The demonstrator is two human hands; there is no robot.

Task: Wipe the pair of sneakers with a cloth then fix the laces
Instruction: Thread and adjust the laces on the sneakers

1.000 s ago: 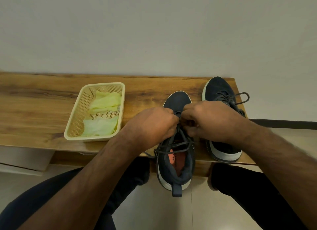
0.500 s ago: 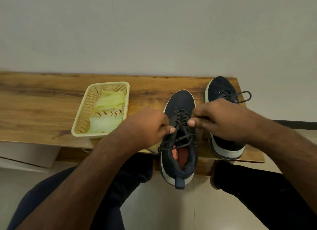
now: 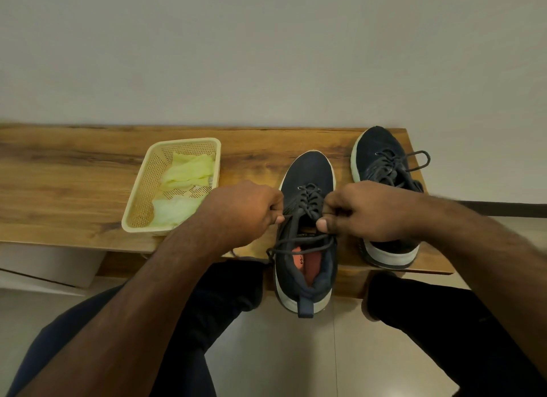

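Observation:
Two dark navy sneakers with white soles stand on a wooden bench [image 3: 74, 183], toes toward the wall. The left sneaker [image 3: 307, 171] overhangs the front edge, its orange insole showing. My left hand [image 3: 242, 210] pinches one end of its dark lace [image 3: 309, 198] on the left side. My right hand [image 3: 367, 210] pinches the other end on the right, and a loop of lace hangs slack across the shoe's opening. The right sneaker [image 3: 376, 156] stands beside it, partly hidden by my right hand, with a lace loop lying off to its right.
A cream plastic basket [image 3: 142, 195] holding pale green cloths [image 3: 189, 171] sits on the bench left of the shoes. A plain wall rises right behind the bench. My knees in dark trousers are under the front edge, over a tiled floor.
My hands were together over the left sneaker's laces; they have moved apart, each pulling a lace end outward. The view has shifted slightly.

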